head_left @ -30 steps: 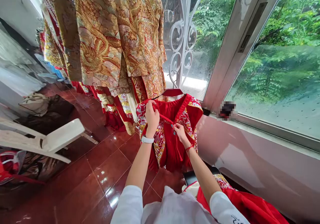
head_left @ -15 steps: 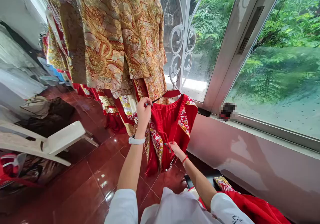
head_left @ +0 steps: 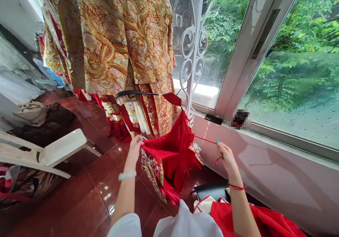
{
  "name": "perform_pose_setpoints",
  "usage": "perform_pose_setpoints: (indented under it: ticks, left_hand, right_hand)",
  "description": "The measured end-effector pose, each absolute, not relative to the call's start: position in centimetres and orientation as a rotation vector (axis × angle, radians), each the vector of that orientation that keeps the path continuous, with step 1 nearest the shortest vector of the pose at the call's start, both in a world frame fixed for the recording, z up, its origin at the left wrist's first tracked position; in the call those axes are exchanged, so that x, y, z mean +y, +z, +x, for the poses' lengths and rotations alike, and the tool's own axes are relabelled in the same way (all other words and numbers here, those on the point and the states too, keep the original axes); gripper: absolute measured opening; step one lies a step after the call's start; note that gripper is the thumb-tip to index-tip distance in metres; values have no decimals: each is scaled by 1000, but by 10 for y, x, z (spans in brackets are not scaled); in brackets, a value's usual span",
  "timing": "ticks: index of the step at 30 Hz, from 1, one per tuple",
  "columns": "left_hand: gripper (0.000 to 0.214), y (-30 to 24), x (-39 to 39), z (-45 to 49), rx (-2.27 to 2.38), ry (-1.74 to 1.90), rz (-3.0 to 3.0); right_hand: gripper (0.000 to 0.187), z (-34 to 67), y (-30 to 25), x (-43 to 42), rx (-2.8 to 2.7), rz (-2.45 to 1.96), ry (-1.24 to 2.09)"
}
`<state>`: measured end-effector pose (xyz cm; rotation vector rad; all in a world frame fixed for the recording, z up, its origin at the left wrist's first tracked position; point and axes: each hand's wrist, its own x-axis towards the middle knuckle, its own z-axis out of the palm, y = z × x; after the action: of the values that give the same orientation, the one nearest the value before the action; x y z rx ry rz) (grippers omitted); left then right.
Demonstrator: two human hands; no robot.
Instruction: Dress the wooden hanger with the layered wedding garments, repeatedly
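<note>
A red embroidered skirt (head_left: 177,149) hangs in front of me by its right side from a black hanger (head_left: 141,93). The hanger's left end sticks out free above the skirt. My left hand (head_left: 136,146) is closed on the left side of the skirt's waistband, below that free end. Off to the right, my right hand (head_left: 224,156) pinches a thin red drawstring (head_left: 205,138). The string runs taut from the waistband to my fingers, and its tail dangles beneath them.
Gold embroidered jackets (head_left: 106,43) hang behind the skirt. A white chair (head_left: 63,147) stands at left on the red tiled floor. The window sill (head_left: 275,143) runs along the right. Red cloth (head_left: 233,216) lies on a black seat (head_left: 212,191) near my right arm.
My left hand has come down and left with the waistband, off the hanger's left end. My right hand has moved up and right, drawing the string out taut.
</note>
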<state>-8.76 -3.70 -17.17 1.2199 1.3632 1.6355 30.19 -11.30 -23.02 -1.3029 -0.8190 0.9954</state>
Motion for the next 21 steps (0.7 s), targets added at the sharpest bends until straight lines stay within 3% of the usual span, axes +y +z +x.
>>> perform_pose_setpoints:
  ticks: [3, 6, 8, 10, 13, 18, 21]
  left_hand:
    - [22, -204, -75, -66, 1236, 1553, 1049]
    - [25, -206, -108, -37, 1109, 1597, 1006]
    - [27, -192, -126, -15, 1056, 1591, 1064]
    - [30, -175, -141, 4, 999, 1570, 1098]
    - [35, -158, -163, 24, 864, 1487, 1177]
    - [39, -171, -194, 31, 830, 1341, 1240]
    - [36, -188, -204, 21, 943, 1458, 1161]
  right_hand:
    - [58, 321, -266, -145, -828, -1415, 1118]
    - [54, 325, -281, -149, -868, -1561, 906]
    - [58, 315, -270, -129, -949, -1622, 569]
    - [74, 293, -250, -94, -1099, -1574, 345]
    - [87, 251, -223, -36, -1326, -1434, 435]
    - [39, 220, -220, 9, -1283, -1676, 516]
    - [28, 242, -229, 14, -1190, -1789, 415]
